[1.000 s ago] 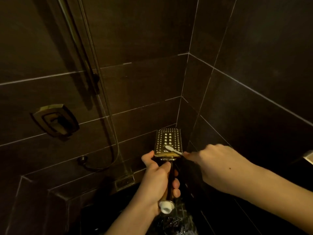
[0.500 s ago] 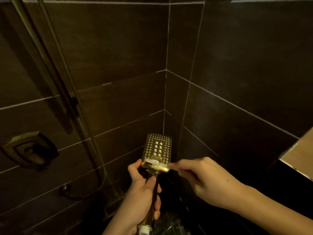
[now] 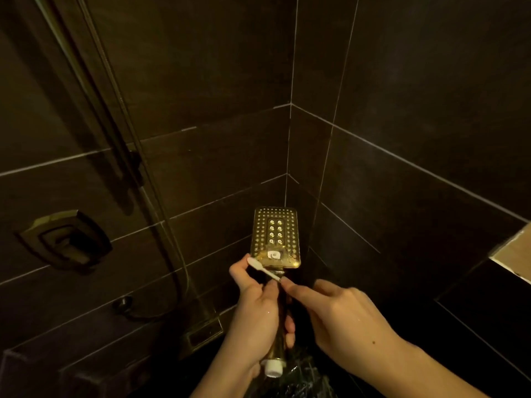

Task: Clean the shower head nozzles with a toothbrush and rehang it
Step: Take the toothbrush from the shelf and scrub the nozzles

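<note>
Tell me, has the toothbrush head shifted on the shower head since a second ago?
Yes. The toothbrush head has slid left, off the nozzle plate of the shower head, past its lower left corner, near the left hand thumb.

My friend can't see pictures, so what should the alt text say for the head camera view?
A left hand holds a gold shower head by its handle while the right hand holds a white toothbrush just below the nozzles, in a dark tiled corner.

white emblem on shower head [image 3: 275, 237] (unreadable)

left hand [image 3: 255, 317] hides most of the shower head [image 3: 275, 235] handle.
</note>
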Demonstrator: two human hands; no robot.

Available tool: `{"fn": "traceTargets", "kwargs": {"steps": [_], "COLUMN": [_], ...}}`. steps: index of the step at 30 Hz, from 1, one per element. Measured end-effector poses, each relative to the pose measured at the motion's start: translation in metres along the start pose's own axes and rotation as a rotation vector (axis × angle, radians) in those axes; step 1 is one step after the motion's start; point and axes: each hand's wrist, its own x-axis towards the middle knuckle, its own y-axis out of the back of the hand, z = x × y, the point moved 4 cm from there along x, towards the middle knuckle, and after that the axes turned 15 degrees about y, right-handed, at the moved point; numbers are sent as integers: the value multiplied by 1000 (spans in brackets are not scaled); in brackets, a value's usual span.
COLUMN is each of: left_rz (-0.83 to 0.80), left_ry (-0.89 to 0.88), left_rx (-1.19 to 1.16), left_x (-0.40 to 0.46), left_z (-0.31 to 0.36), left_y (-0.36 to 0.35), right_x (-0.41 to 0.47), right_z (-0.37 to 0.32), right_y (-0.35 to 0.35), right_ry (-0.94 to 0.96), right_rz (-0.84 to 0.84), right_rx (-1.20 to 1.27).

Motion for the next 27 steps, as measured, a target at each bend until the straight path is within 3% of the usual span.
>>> {"fn": "traceTargets", "kwargs": {"steps": [3,9,17,27], "left_rz": [28,25,-2,-141], "left_ry": [-21,-81,-22,11], "left_rx": [-49,-116,-248,-199], "left_x": [0,-7,-10,-19], "left_z": [2,12,14,20], "left_y": [4,1,7,4], "right_x": [-10,-9,-19,-16], "right_z": [3,1,13,28], "right_y": [-1,-1,8,41], "right_ry": [-20,12,70,204], "right_rz": [32,96,232,162], "right_rx": [58,-118,-299,-387]}}
